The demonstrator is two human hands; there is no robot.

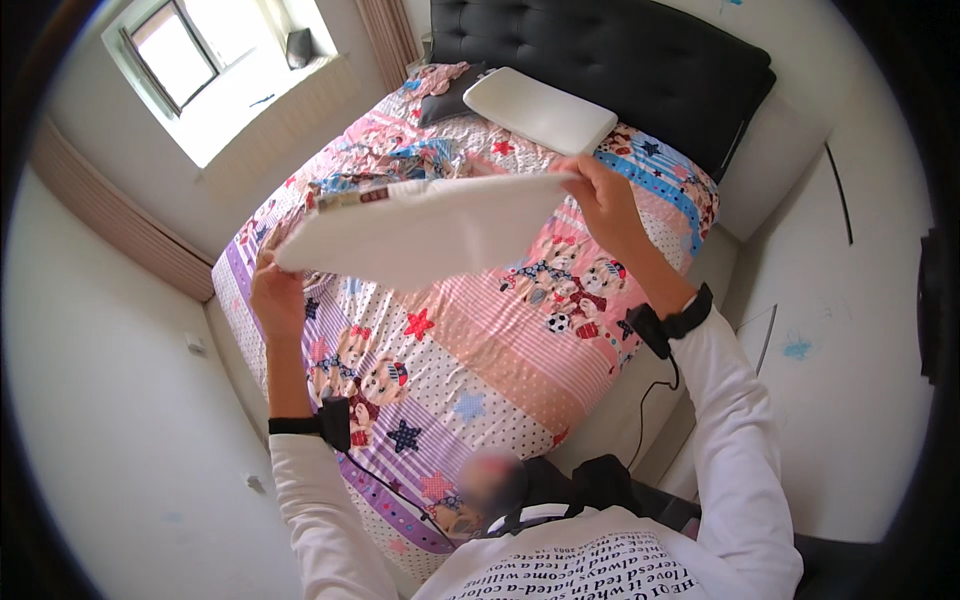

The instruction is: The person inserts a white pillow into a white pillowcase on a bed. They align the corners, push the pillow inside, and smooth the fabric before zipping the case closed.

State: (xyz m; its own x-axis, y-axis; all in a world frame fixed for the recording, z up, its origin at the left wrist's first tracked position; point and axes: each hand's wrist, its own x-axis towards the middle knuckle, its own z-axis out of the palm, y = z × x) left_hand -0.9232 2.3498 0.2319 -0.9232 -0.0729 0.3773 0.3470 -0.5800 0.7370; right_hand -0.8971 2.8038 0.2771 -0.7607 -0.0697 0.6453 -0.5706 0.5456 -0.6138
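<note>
White long-sleeve top, black printed lettering across chest. Sleeves pushed back from wrists. Black strap with small black box-shaped unit on each wrist: left hand (pixel 277 295) side unit on inner forearm, right hand (pixel 608 200) side unit at wrist edge. Thin black cable runs down from each unit toward torso. Dark garment bunched at neckline.

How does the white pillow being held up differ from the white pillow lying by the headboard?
The held pillow hangs in the air over the bed, gripped by the left hand and right hand; the pillow by the headboard lies flat on the patterned bedspread, untouched. The held pillow shows a patterned strip along its top edge; the resting one looks plain. Both are white and roughly rectangular.
</note>
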